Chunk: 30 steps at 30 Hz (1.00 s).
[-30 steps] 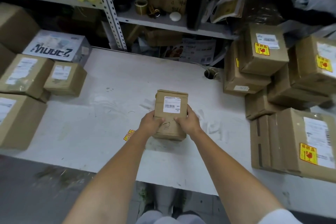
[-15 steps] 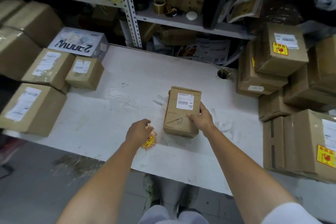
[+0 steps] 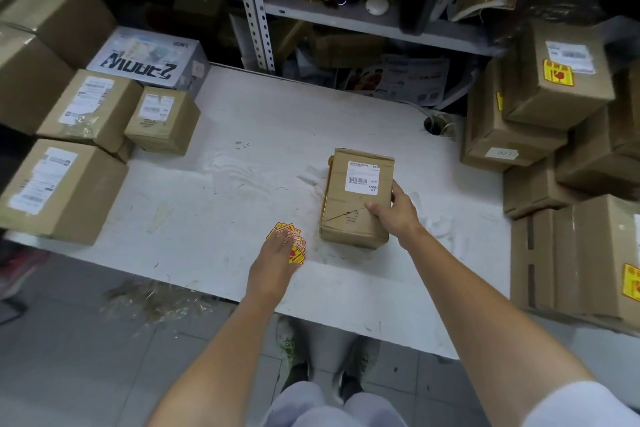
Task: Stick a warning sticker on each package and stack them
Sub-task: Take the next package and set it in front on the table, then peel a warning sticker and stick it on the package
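A small brown package (image 3: 353, 218) with a white shipping label lies flat on the white table (image 3: 221, 191), near the middle. My right hand (image 3: 394, 210) grips its right side, thumb on the top face. Just left of the package lies a small pile of yellow-and-red warning stickers (image 3: 297, 248). My left hand (image 3: 277, 253) rests on that pile with straight fingers and covers most of it. At the right a stack of brown packages (image 3: 554, 94) carries yellow warning stickers.
Several brown packages (image 3: 90, 104) with white labels only, and a printed white box (image 3: 149, 57), crowd the table's left side. A metal shelf (image 3: 367, 21) with tape rolls and clutter stands behind. The table's front edge runs just above my feet.
My left hand has let go of the package and moved down-left onto the sticker pile. The package has been set down on the table, with my right hand still on it.
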Tool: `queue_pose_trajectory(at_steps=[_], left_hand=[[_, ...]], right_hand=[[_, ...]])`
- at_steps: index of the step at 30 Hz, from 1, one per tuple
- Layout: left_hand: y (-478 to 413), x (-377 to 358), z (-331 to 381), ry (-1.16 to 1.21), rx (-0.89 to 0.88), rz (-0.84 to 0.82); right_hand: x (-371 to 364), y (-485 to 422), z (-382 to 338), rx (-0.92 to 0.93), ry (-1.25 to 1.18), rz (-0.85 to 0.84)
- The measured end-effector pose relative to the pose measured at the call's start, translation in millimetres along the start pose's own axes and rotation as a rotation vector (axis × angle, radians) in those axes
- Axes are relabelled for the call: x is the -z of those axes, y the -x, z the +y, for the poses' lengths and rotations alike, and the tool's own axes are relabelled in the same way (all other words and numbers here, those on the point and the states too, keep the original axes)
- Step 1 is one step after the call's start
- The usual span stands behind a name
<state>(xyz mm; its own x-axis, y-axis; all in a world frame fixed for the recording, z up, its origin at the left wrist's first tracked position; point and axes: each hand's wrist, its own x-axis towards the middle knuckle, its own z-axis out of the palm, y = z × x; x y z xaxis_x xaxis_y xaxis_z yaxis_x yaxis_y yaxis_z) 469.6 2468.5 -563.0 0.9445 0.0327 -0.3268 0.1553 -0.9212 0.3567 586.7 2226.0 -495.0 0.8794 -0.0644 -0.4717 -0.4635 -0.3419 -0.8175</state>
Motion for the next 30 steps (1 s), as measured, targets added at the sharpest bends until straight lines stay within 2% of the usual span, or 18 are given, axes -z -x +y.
queue_pose_trajectory(at_steps=[11, 17, 24, 30], left_hand=[[9.2, -15.6, -6.1, 0.022, -0.081, 0.022], [-14.7, -3.3, -9.9, 0.078, 0.037, 0.02], [-6.0, -1.0, -4.8, 0.045, 0.033, 0.058], [-4.4, -6.6, 3.2, 0.057, 0.039, 0.008]], right_hand=[[-0.9, 0.7, 0.5, 0.001, 0.0, 0.005], [-0.5, -2.1, 3.0, 0.004, 0.0, -0.002], [0.3, -2.8, 3.7, 0.008, -0.004, -0.009], [0.8, -3.9, 5.4, 0.007, -0.002, -0.015]])
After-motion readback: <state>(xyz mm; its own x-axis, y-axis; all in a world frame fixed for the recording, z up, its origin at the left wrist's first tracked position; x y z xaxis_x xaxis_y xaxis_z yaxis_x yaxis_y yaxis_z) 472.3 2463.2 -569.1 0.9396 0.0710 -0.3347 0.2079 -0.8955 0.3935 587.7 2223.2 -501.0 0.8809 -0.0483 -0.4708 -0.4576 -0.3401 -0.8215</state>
